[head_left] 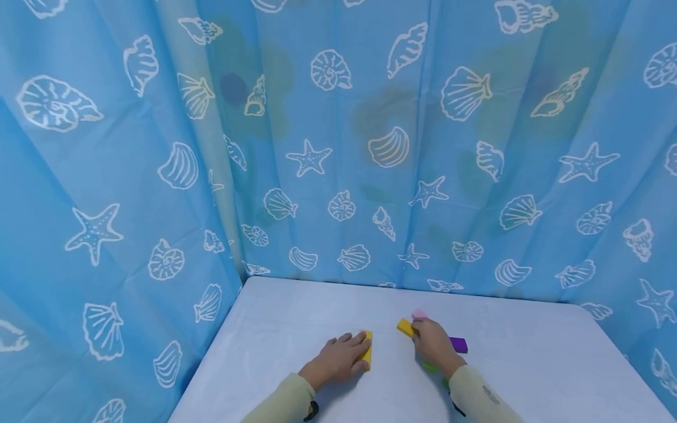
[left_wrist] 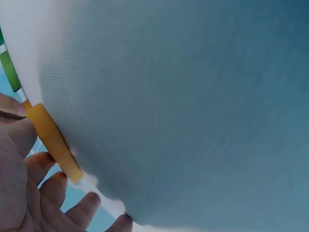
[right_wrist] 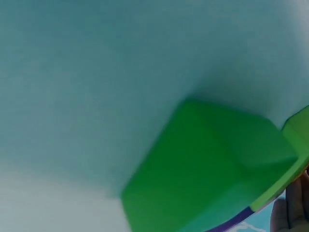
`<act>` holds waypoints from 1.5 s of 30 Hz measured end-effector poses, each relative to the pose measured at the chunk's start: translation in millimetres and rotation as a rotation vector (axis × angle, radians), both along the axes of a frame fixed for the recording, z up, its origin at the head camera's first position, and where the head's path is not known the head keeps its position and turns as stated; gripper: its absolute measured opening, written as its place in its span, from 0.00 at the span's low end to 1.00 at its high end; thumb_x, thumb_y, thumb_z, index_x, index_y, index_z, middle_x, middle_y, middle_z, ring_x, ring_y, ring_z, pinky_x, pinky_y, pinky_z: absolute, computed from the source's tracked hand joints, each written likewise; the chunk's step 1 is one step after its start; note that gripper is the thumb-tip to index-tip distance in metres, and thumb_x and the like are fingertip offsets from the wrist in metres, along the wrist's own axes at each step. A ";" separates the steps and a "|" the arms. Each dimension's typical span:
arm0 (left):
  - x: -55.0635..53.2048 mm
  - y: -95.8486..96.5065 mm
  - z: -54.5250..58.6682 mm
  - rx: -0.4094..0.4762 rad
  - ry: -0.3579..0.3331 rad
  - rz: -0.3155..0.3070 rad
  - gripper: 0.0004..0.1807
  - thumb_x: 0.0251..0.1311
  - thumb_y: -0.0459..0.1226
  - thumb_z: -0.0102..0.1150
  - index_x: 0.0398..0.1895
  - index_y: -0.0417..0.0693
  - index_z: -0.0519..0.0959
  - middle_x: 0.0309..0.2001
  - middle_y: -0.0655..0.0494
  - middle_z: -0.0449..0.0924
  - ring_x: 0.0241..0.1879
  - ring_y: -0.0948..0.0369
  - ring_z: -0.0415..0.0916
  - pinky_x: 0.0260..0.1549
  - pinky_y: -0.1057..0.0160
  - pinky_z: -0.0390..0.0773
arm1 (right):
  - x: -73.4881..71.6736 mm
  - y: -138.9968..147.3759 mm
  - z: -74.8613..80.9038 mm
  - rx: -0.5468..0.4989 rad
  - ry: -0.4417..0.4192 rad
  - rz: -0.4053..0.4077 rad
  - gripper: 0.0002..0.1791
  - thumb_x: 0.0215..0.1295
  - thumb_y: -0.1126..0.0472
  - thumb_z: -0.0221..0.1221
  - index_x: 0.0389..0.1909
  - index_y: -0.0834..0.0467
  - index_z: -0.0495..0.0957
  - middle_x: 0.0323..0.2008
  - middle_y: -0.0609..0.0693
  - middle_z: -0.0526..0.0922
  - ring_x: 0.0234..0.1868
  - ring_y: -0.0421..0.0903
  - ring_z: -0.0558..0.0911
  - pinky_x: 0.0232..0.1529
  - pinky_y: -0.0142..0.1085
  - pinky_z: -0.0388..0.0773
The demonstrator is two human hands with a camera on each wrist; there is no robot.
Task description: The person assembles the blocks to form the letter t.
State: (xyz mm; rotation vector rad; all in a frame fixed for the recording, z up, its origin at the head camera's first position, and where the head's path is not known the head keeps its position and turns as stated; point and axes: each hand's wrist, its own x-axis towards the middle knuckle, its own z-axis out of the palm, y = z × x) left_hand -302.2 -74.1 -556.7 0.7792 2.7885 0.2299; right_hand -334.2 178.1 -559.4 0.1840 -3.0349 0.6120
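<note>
My left hand (head_left: pixel 342 357) holds an upright-lying yellow block (head_left: pixel 367 351) on the white table, thumb at its near end and fingers over its side. The left wrist view shows this yellow block (left_wrist: pixel 55 142) with a seam across it, between thumb and fingers. Farther right, my right hand (head_left: pixel 436 345) pinches the end of another yellow block (head_left: pixel 405 328), which slants on the table. A pink piece (head_left: pixel 419 314) lies just beyond those fingers. In the right wrist view a large green block (right_wrist: pixel 183 169) hides most of that hand's fingers.
A purple block (head_left: pixel 459 345) lies right of my right hand. Light green (head_left: pixel 429 366) and darker green (head_left: pixel 446 383) pieces show partly from under that hand and wrist. The white table (head_left: pixel 518 364) meets a blue shell-print curtain (head_left: pixel 338 164) at its back and sides.
</note>
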 end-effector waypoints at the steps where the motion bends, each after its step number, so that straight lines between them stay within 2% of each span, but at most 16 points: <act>1: 0.8 0.0 0.1 -0.005 -0.005 -0.003 0.33 0.71 0.59 0.44 0.76 0.66 0.59 0.77 0.65 0.55 0.74 0.51 0.60 0.66 0.41 0.66 | -0.4 -1.1 -0.3 0.002 -0.002 0.002 0.18 0.63 0.66 0.64 0.53 0.66 0.80 0.56 0.60 0.81 0.57 0.60 0.79 0.60 0.55 0.75; 7: 3.0 2.7 0.4 -0.023 -0.031 0.003 0.33 0.70 0.61 0.45 0.76 0.68 0.59 0.77 0.66 0.56 0.73 0.51 0.62 0.66 0.41 0.66 | -3.5 -9.9 -4.7 0.003 0.046 0.039 0.14 0.64 0.65 0.64 0.51 0.62 0.83 0.47 0.57 0.86 0.50 0.56 0.83 0.57 0.53 0.78; 15: 2.0 2.6 -1.7 -0.014 -0.028 0.030 0.33 0.69 0.61 0.46 0.75 0.69 0.60 0.76 0.68 0.56 0.72 0.51 0.62 0.66 0.41 0.67 | -11.4 -15.2 -8.4 -0.167 -0.003 0.035 0.16 0.62 0.67 0.65 0.52 0.60 0.83 0.49 0.54 0.86 0.52 0.55 0.82 0.58 0.54 0.77; 19: 3.3 3.9 -3.2 -0.009 -0.040 0.037 0.33 0.69 0.61 0.46 0.75 0.70 0.59 0.77 0.68 0.56 0.73 0.51 0.62 0.66 0.41 0.66 | -11.0 -8.9 -7.2 -0.188 0.010 -0.022 0.15 0.64 0.63 0.65 0.52 0.59 0.83 0.53 0.57 0.83 0.57 0.58 0.79 0.60 0.56 0.74; 22: 4.0 3.4 -1.5 -0.008 -0.035 0.035 0.32 0.69 0.61 0.45 0.75 0.70 0.59 0.77 0.69 0.55 0.73 0.52 0.62 0.66 0.41 0.65 | -11.5 -3.2 -2.1 -0.188 0.023 -0.069 0.15 0.65 0.61 0.64 0.52 0.59 0.83 0.51 0.58 0.84 0.54 0.58 0.80 0.59 0.55 0.76; 24: 3.6 2.7 -1.0 -0.009 -0.030 0.035 0.32 0.70 0.61 0.45 0.75 0.70 0.59 0.77 0.69 0.55 0.73 0.52 0.61 0.67 0.41 0.65 | -12.6 -0.4 0.5 -0.191 0.016 -0.077 0.15 0.65 0.61 0.64 0.51 0.60 0.83 0.45 0.56 0.85 0.47 0.53 0.82 0.55 0.52 0.80; 28: 3.0 1.1 -2.5 -0.009 -0.019 0.033 0.33 0.70 0.61 0.44 0.76 0.70 0.58 0.77 0.69 0.55 0.73 0.52 0.61 0.67 0.41 0.64 | -14.9 0.3 -0.4 -0.201 -0.019 -0.051 0.14 0.65 0.63 0.63 0.50 0.61 0.84 0.42 0.54 0.87 0.40 0.48 0.82 0.51 0.48 0.82; 34: 2.6 -0.3 -3.9 -0.005 -0.009 0.025 0.32 0.70 0.61 0.44 0.76 0.69 0.58 0.77 0.68 0.54 0.73 0.51 0.61 0.68 0.42 0.64 | -18.1 -8.0 -4.6 -0.205 -0.044 -0.028 0.13 0.65 0.64 0.62 0.49 0.62 0.85 0.43 0.55 0.88 0.41 0.48 0.82 0.51 0.48 0.82; 40: 2.3 1.3 -2.5 -0.003 -0.012 0.041 0.33 0.70 0.61 0.44 0.76 0.71 0.58 0.77 0.69 0.54 0.73 0.51 0.61 0.68 0.41 0.64 | -17.3 -15.4 -0.5 -0.238 -0.064 -0.030 0.12 0.64 0.64 0.64 0.48 0.60 0.86 0.39 0.51 0.87 0.40 0.48 0.80 0.54 0.52 0.78; 45: 3.3 1.5 -3.2 -0.008 -0.020 0.058 0.33 0.69 0.62 0.45 0.76 0.71 0.58 0.77 0.69 0.54 0.73 0.51 0.61 0.68 0.41 0.63 | -15.2 -17.9 0.4 -0.272 -0.102 -0.042 0.14 0.63 0.63 0.65 0.48 0.62 0.85 0.38 0.51 0.86 0.38 0.46 0.79 0.51 0.47 0.81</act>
